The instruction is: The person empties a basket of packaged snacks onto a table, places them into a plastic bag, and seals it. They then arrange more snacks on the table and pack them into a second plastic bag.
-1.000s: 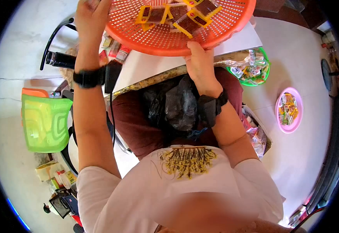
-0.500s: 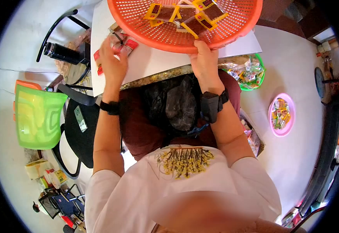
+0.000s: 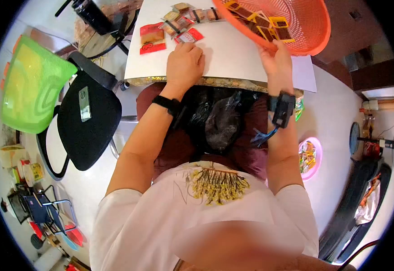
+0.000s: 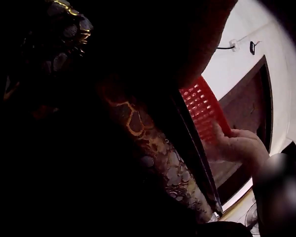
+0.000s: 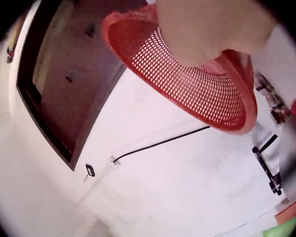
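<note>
My right hand (image 3: 276,61) grips the near rim of an orange plastic basket (image 3: 316,31), thumb over the edge. The basket is tilted over the right part of the white table (image 3: 233,63). Several yellow-edged packets of brown snack (image 3: 262,22) lie inside it. In the right wrist view, the perforated side of the basket (image 5: 182,74) shows below the hand. My left hand (image 3: 185,65) rests at the table's front edge, back up, its fingertips hidden beneath. Just beyond it lie a red-and-white packet (image 3: 188,35), a red packet (image 3: 153,38) and several small wrapped snacks (image 3: 174,27).
A black bag (image 3: 224,122) hangs between the person's legs under the table edge. On the left, a phone (image 3: 85,105) lies on a black chair seat (image 3: 100,135) with a green backrest (image 3: 34,86). A pink basin (image 3: 315,167) of packets stands on the floor at right.
My left hand has left the basket rim and come down onto the table, in front of the small packets. My right hand has carried the basket to the right and tilted it.
</note>
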`<state>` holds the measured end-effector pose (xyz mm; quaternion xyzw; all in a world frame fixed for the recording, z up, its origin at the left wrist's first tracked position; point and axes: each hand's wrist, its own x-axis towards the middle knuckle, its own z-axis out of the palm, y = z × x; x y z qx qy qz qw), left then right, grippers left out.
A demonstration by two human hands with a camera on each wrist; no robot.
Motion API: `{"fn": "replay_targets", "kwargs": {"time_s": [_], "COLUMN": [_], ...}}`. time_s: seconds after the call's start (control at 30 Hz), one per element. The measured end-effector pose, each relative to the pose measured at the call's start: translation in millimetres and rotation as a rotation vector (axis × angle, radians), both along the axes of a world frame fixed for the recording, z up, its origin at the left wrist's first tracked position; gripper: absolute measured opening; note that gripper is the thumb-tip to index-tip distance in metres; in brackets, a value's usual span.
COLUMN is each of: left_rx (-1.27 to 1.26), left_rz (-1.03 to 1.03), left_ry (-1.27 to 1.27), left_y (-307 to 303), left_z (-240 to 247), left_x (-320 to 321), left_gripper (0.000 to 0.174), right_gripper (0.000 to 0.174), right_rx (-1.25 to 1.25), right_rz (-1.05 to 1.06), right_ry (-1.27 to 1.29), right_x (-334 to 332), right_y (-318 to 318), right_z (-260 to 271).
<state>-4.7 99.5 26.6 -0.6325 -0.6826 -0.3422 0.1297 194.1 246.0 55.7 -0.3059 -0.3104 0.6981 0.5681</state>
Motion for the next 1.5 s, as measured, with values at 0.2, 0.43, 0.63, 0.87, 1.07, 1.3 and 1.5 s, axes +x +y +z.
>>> {"fn": "replay_targets", "kwargs": {"time_s": [0.2,0.43,0.63,0.87,1.07,1.3,1.5], "left_rx": [0.010,0.030,0.036,0.014,0.066,0.028,0.077], "left_rz": [-0.001,0.001,0.011,0.021,0.037,-0.088,-0.255], "left_ry": [-0.043,-0.054,-0.003,0.041,0.016,-0.042,-0.309], "left_y": [-3,-4,-1,-6,-6,-4,-28], "left_z": [-1,-3,-5,0,-3,-10,2], "left_x": [-2,-4,-6,-1,2,-10,3], "left_gripper": [0.006,0.006,0.009,0.012,0.012,0.015,0.024], "right_gripper": [0.032,0.040,0.041,0.023,0.029,0.039,0.042], "right_rx": [0.362,0.514,0.181,0.256,0.397,0.950,1.008], "right_rz": [0.140,0.115,0.176,0.586,0.543,0.501,0.357], "right_ry": [-0.386,-0.474,-0.121,-0.770,-1.027,-1.361,-1.465], "right_x": [-7,-31,-15,56,73,88,99], "right_y": [114,129,-5,-138,-180,-199,-211], "right_z": [-44,-5,29,-31,-105,-126,-119]}}
